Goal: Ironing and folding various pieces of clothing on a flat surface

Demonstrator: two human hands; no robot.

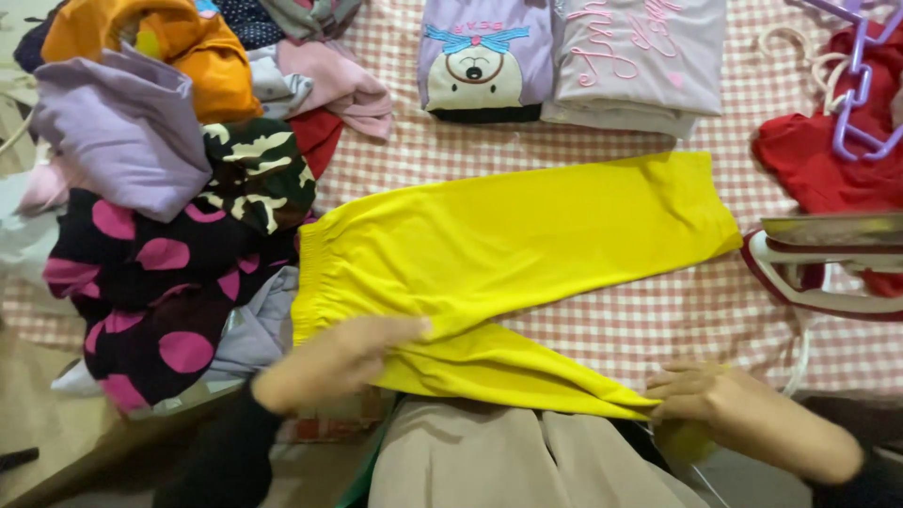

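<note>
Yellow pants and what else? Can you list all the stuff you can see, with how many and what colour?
pants: 1, yellow, spread flat in the middle of the cloth
cloth: 1, pink-and-white check, under everything
folded tops: 2, lilac with a bear picture and pale pink, top middle
clothes pile: 1 heap, orange, lilac, camouflage, black with pink dots, left
red garment: 1, red, right edge
hangers: several, purple and white, top right
left hand: 1, fingers on the pants near the waistband
right hand: 1, fingers pinching the lower leg's hem
</note>
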